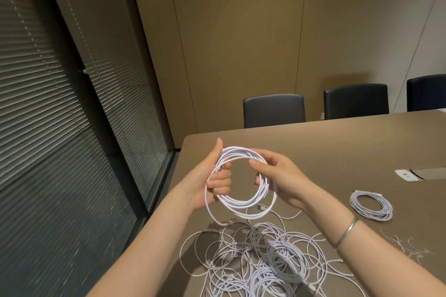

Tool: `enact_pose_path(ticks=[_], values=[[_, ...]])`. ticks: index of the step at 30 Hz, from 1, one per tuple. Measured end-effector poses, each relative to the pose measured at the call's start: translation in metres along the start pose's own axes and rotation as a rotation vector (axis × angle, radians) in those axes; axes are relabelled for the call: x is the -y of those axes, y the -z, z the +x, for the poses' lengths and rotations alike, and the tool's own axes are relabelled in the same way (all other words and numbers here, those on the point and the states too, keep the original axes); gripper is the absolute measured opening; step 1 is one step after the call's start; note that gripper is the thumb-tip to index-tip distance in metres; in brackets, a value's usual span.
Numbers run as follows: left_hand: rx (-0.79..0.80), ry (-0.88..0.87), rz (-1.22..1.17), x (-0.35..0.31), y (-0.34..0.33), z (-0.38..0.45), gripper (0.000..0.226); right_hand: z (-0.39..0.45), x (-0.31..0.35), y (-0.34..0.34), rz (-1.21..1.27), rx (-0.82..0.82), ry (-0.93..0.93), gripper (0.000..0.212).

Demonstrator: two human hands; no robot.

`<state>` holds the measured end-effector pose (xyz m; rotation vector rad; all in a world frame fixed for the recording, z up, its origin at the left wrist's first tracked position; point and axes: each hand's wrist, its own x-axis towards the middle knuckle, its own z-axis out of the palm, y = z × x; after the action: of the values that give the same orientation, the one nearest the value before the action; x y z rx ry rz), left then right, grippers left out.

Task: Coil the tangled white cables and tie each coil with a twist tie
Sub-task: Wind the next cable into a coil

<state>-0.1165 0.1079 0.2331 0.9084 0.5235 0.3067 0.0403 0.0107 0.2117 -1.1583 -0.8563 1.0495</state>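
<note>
Head view: left hand (212, 176) grips one side of the white cable coil (241, 178) above the table (337, 147), right hand (277, 173) pinching the opposite side, likely keeping loops together; tangled cables (265, 260) lie below.

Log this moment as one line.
stage: coiling | left hand: grips coil | right hand: grips coil | done coil: on table | tangle: on table | ties: untouched
</note>
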Motion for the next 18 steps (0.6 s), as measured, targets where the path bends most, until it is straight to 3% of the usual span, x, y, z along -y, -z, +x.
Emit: enact_pose_path(ticks=[3, 6, 10, 15, 18], values=[[-0.001, 0.032, 0.037, 0.002, 0.004, -0.001, 0.050, 0.000, -0.003, 0.003, 0.012, 0.080, -0.076, 0.025], [0.046, 0.057, 0.070, 0.005, 0.006, -0.001, 0.037, -0.002, -0.004, 0.005, 0.235, 0.100, -0.211, 0.008], [0.048, 0.101, 0.154, 0.011, 0.004, 0.000, 0.036, -0.003, -0.006, 0.010, 0.380, 0.143, -0.338, 0.016], [0.039, 0.136, 0.155, 0.025, 0.004, 0.005, 0.039, -0.004, -0.010, 0.010, -0.011, 0.073, -0.313, 0.049], [0.014, 0.119, 0.122, 0.031, 0.002, 0.011, 0.039, 0.000, -0.014, 0.011, -0.171, 0.003, -0.253, 0.050]])
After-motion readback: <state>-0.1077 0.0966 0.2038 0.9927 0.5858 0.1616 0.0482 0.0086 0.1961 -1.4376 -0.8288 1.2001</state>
